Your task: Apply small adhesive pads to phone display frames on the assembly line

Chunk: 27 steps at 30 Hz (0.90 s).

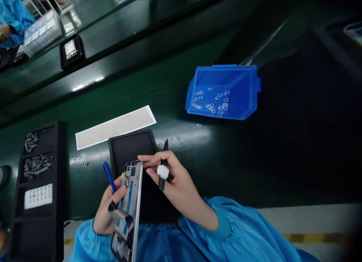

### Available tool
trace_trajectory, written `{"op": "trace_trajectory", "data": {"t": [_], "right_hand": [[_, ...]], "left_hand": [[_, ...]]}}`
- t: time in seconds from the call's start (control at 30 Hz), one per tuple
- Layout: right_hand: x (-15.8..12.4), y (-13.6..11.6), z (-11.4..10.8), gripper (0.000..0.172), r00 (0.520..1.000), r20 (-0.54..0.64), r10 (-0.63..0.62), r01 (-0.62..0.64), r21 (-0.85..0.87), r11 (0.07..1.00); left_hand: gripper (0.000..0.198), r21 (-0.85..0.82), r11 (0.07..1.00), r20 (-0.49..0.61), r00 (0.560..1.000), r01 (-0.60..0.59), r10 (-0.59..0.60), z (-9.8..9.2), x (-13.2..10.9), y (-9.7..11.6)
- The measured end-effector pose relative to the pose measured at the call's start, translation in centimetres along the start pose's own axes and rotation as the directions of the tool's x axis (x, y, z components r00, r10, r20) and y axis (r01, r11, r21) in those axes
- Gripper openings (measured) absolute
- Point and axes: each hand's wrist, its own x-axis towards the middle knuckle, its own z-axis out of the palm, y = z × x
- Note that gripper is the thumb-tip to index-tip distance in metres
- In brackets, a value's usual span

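My left hand [106, 213] grips a phone frame [128, 209] by its left edge and tilts it up on its side, a blue pen [109, 176] tucked between the fingers. A grey flex strip hangs off the frame by my thumb. My right hand [172, 184] is closed on black tweezers [163, 165] with a white finger cot on one fingertip, and its fingers touch the top edge of the phone frame. Both hands hover over a black tray [132, 147] on the dark green bench.
A blue bin [246, 90] holding several small square parts sits at the right. A beige strip [115, 127] lies beyond the black tray. A black compartment rack [38, 186] with small parts stands at the left. Another person's sleeve [14, 16] shows at the far left.
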Motion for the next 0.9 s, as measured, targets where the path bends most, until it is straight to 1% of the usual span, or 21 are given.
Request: {"op": "trace_trajectory", "data": {"t": [0.1, 0.17, 0.2, 0.27, 0.33, 0.4, 0.47, 0.5, 0.57, 0.67, 0.73, 0.83, 0.9], "right_hand": [[0.1, -0.1, 0.0, 0.01, 1.0, -0.005, 0.018, -0.018, 0.001, 1.0], [0.1, -0.2, 0.1, 0.01, 1.0, -0.008, 0.022, -0.022, 0.006, 1.0], [0.1, -0.2, 0.1, 0.01, 1.0, -0.012, 0.024, -0.024, 0.011, 1.0], [0.2, -0.2, 0.2, 0.011, 0.999, -0.024, 0.042, -0.041, 0.042, 0.998], [0.3, -0.1, 0.3, 0.015, 0.996, -0.039, 0.083, -0.079, 0.103, 0.992], [0.5, -0.1, 0.4, 0.021, 0.991, -0.045, 0.129, -0.12, 0.17, 0.978], [0.8, 0.0, 0.6, 0.026, 0.985, -0.04, 0.165, -0.153, 0.216, 0.964], [0.9, 0.0, 0.8, 0.029, 0.983, -0.037, 0.18, -0.166, 0.235, 0.958], [1.2, 0.0, 1.1, 0.032, 0.976, -0.031, 0.214, -0.198, 0.272, 0.942], [1.5, -0.1, 1.5, 0.035, 0.961, -0.019, 0.274, -0.253, 0.331, 0.909], [1.6, -0.1, 1.8, 0.036, 0.949, 0.0, 0.317, -0.295, 0.367, 0.882], [1.7, 0.0, 2.1, 0.038, 0.932, 0.017, 0.362, -0.334, 0.43, 0.839], [1.7, 0.0, 2.3, 0.039, 0.923, 0.026, 0.383, -0.35, 0.468, 0.811]], "left_hand": [[0.057, -0.027, 0.998, 0.004, 0.999, 0.048, -0.048, -0.4, 0.1, -0.2], [0.056, -0.03, 0.998, -0.012, 0.999, 0.049, -0.049, -0.5, 0.3, -0.4], [0.055, -0.016, 1.0, -0.032, 0.999, 0.021, -0.022, -0.4, 0.3, -0.5], [0.055, 0.057, 0.996, -0.085, 0.993, -0.071, 0.076, -0.2, 0.3, -0.7], [0.053, 0.18, 0.964, -0.128, 0.968, -0.194, 0.218, 0.1, 0.2, -0.8], [0.05, 0.308, 0.903, -0.136, 0.926, -0.299, 0.353, 0.5, 0.1, -1.0], [0.048, 0.402, 0.837, -0.125, 0.883, -0.372, 0.453, 0.7, -0.1, -1.1], [0.048, 0.434, 0.81, -0.116, 0.867, -0.394, 0.484, 0.7, -0.2, -1.3], [0.045, 0.478, 0.772, -0.1, 0.847, -0.419, 0.521, 0.6, -0.3, -1.5], [0.04, 0.529, 0.735, -0.076, 0.839, -0.424, 0.539, 0.2, -0.3, -2.0], [0.038, 0.563, 0.707, -0.079, 0.824, -0.427, 0.561, 0.0, -0.3, -2.4], [0.037, 0.642, 0.629, -0.077, 0.779, -0.439, 0.622, -0.3, -0.5, -2.6], [0.035, 0.697, 0.555, -0.046, 0.745, -0.454, 0.666, -0.4, -0.8, -2.6]]}}
